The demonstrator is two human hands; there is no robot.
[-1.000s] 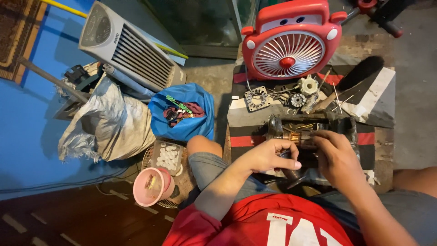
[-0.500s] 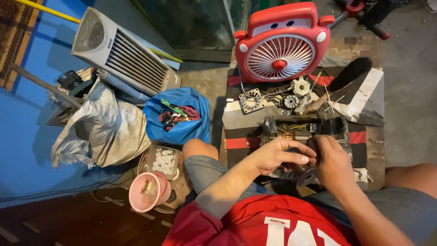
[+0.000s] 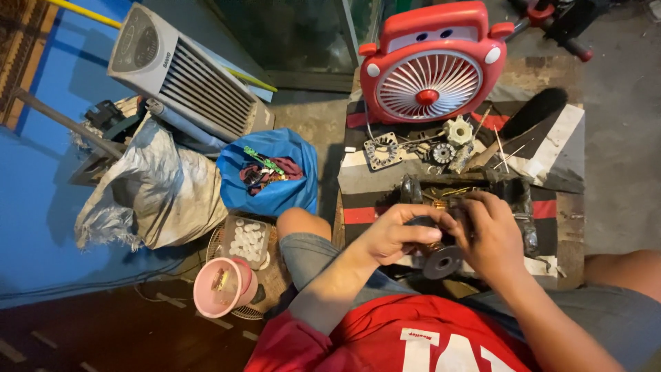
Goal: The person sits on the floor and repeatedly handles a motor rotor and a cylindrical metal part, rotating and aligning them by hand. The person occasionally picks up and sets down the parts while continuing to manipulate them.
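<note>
My left hand [image 3: 396, 233] and my right hand [image 3: 490, 233] meet over a dark motor part [image 3: 441, 256] with copper windings and a round black end, both gripping it just above my lap. Behind my hands lies a dark metal motor frame [image 3: 513, 189] on a low work board [image 3: 365, 180] with red, white and black stripes. Small metal parts [image 3: 382, 150], including a plate and gears [image 3: 458, 131], lie farther back on the board.
A red toy-like fan [image 3: 430, 69] stands at the board's far edge. To the left are a blue bag of wires [image 3: 272, 172], a grey sack [image 3: 162, 189], a white air cooler [image 3: 175, 69], a pink cup [image 3: 220, 286] and a clear box of white caps [image 3: 248, 240].
My hands have drawn the motor part closer to my body, off the frame. The view has shifted slightly.
</note>
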